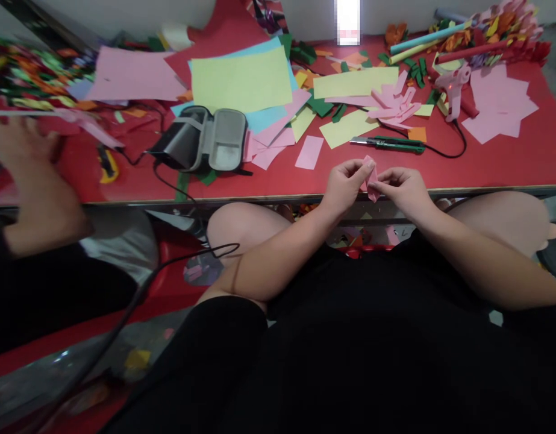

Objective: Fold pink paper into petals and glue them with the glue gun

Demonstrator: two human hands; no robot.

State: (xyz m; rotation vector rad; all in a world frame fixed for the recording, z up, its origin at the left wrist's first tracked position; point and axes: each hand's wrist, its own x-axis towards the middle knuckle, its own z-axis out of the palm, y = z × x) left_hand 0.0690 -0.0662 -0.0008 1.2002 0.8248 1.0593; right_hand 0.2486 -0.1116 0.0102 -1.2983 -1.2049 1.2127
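Both of my hands hold a small folded pink paper piece [370, 176] just above the front edge of the red table [508, 160]. My left hand [345, 184] pinches its left side with closed fingers. From the right, my right hand [402, 187] pinches the same piece. A small pink paper rectangle [309, 152] lies on the table just beyond my left hand. Green-handled scissors [388, 143] lie beyond my hands, with a pile of pink strips [393, 102] further back.
An open grey case [205, 140] with a cable sits at centre left. Yellow [240, 78], pink [131, 73] and blue sheets cover the back. A pink glue gun [453, 90] and pink sheets [501, 102] lie at right. Another person's hand [20, 144] is at far left.
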